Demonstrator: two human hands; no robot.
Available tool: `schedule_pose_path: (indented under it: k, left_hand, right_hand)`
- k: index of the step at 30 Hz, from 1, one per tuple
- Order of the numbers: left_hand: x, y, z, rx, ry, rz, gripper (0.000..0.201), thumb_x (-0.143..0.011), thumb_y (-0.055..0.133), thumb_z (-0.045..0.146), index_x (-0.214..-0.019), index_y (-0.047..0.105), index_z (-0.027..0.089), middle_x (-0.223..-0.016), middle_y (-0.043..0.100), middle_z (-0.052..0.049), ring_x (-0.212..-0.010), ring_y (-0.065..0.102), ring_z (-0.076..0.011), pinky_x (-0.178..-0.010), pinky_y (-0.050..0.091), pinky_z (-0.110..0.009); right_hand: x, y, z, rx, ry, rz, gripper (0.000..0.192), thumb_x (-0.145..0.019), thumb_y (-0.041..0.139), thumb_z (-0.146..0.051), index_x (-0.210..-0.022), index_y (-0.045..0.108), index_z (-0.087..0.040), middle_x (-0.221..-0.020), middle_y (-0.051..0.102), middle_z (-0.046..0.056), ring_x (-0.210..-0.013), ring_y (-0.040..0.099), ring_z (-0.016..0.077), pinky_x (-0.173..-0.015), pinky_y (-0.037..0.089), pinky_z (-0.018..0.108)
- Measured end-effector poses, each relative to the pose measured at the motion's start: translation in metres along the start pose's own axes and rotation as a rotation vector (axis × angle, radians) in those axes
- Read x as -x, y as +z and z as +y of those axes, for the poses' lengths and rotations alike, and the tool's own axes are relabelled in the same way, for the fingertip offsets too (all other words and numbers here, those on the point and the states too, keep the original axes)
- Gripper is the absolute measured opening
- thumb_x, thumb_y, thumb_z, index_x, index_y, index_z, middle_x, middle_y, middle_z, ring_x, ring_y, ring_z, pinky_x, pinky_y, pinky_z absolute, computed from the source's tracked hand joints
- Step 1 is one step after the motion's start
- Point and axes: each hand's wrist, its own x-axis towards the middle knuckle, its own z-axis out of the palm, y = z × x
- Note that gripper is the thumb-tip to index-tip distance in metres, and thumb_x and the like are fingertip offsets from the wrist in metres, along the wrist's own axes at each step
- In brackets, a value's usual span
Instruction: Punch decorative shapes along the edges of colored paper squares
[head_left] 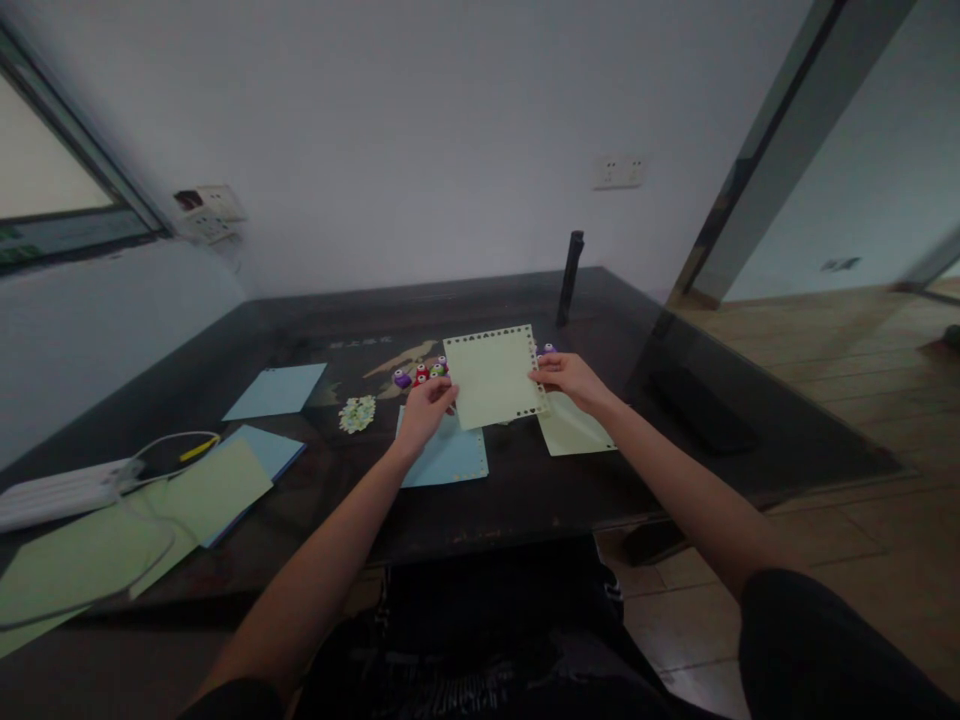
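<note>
Between my two hands I hold up a pale green sheet of paper (pixel 491 378) with small holes punched along its top, right and part of its bottom edge. My left hand (pixel 427 412) pinches its left edge, and my right hand (pixel 574 382) grips its right edge. Below it on the table lies a blue sheet (pixel 444 458) with small holes near its right edge. Another pale green sheet (pixel 576 430) lies under my right hand. Just beyond my left hand sit several small red, purple and green craft punches (pixel 421 374), partly hidden. A pile of paper scraps (pixel 357 413) lies to their left.
On the dark table (pixel 525 510) another blue sheet (pixel 276 390) lies at the left. Green sheets (pixel 150 520) overlap blue ones near a white power strip (pixel 64 493) with a cable. A black upright object (pixel 570 278) stands at the back; a dark flat object (pixel 701 408) is at right.
</note>
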Motion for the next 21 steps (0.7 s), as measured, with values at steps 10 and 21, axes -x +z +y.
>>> schedule_pose_path:
  k: [10,21]
  left_hand:
    - [-0.003,0.006,0.019,0.069,0.01,0.028,0.026,-0.067,0.067,0.03,-0.085,0.054,0.015,-0.064,0.061,0.002,-0.056,0.058,-0.0108,-0.059,0.05,-0.025]
    - [-0.025,0.07,0.045,-0.152,0.205,-0.14,0.01,-0.075,0.059,0.018,-0.082,0.053,0.017,-0.062,0.06,0.002,-0.057,0.059,-0.0114,-0.062,0.047,-0.024]
  right_hand:
    - [0.007,-0.003,-0.008,-0.004,-0.093,0.097,0.027,-0.059,0.076,-0.033,-0.075,0.06,-0.017,-0.067,0.061,0.001,-0.058,0.054,0.0121,-0.057,0.047,0.03]
    - [0.038,-0.066,-0.007,0.12,-0.153,0.329,0.037,-0.062,0.072,-0.038,-0.09,0.061,-0.017,-0.064,0.061,0.0,-0.053,0.051,0.0127,-0.054,0.042,0.029]
